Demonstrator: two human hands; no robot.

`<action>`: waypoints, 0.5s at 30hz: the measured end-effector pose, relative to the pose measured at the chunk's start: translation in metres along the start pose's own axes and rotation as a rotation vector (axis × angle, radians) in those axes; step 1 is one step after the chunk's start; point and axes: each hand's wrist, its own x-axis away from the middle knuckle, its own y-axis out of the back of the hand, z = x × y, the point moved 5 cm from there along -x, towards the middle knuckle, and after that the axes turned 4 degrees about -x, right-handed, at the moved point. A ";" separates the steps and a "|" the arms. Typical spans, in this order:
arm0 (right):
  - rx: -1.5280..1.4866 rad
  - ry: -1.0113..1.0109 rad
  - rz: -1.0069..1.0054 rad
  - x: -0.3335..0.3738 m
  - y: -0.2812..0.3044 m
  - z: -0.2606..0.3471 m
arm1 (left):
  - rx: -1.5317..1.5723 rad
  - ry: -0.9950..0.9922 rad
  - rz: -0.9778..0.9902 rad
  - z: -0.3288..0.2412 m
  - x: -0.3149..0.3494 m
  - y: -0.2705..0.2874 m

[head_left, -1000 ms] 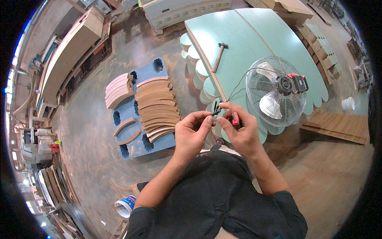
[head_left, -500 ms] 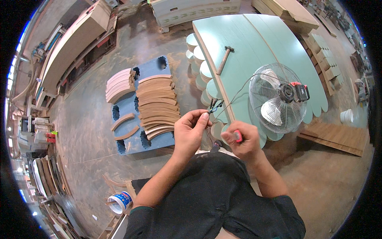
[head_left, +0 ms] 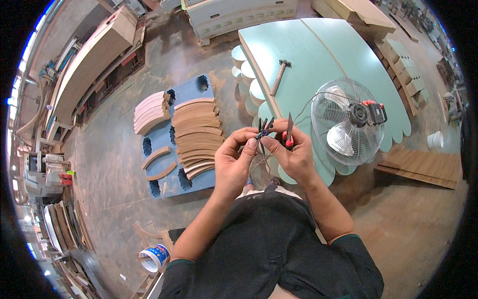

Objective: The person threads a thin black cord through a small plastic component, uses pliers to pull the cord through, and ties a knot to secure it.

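Note:
Dark electrical wires, with a blue strand among them, are pinched between the thumb and fingers of my left hand. My right hand has its thumb and fingertip on the same wires. Tucked in that right hand is a knife with a red-and-black handle, its pointed blade upward. A grey cable runs from near my hands toward the fan, which lies on the pale green panels. On the panels beyond my hands rests a hammer with a wooden handle.
Curved wooden pieces lie in rows on a blue pallet to the left. A white-and-blue bucket is at lower left. Brown boards sit on the floor at right. Round green-topped stacks line the panels' left side.
My right hand has come up and left to meet the left hand at the wires. The knife's blade now shows upward. The left hand has barely moved.

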 end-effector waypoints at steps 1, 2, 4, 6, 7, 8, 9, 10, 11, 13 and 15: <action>-0.005 0.025 0.000 -0.004 -0.002 0.004 | 0.017 -0.039 -0.016 -0.005 -0.001 -0.005; -0.011 0.049 0.001 -0.007 -0.005 0.008 | 0.034 -0.077 -0.033 -0.009 -0.002 -0.007; -0.021 0.065 0.019 -0.010 -0.007 0.012 | 0.036 -0.104 0.011 -0.008 -0.002 -0.005; -0.029 0.046 0.054 -0.013 -0.006 0.015 | -0.009 -0.097 0.069 -0.005 -0.001 -0.003; -0.024 0.058 0.072 -0.014 -0.006 0.017 | -0.002 -0.095 0.076 -0.006 -0.001 -0.003; -0.020 0.068 0.090 -0.017 -0.006 0.019 | 0.004 -0.093 0.082 -0.007 0.000 -0.004; -0.015 0.079 0.109 -0.019 -0.006 0.022 | 0.010 -0.092 0.088 -0.009 0.000 -0.005; -0.025 -0.014 0.147 -0.020 -0.004 0.024 | -0.013 -0.097 0.079 -0.010 -0.001 -0.004; 0.014 0.001 0.171 -0.021 -0.002 0.028 | 0.005 -0.134 0.058 -0.014 -0.002 -0.005; 0.090 0.032 0.221 -0.026 -0.002 0.034 | 0.040 -0.207 0.014 -0.022 -0.003 -0.006; 0.001 -0.123 0.206 -0.029 -0.004 0.046 | 0.064 -0.201 0.038 -0.019 -0.004 -0.004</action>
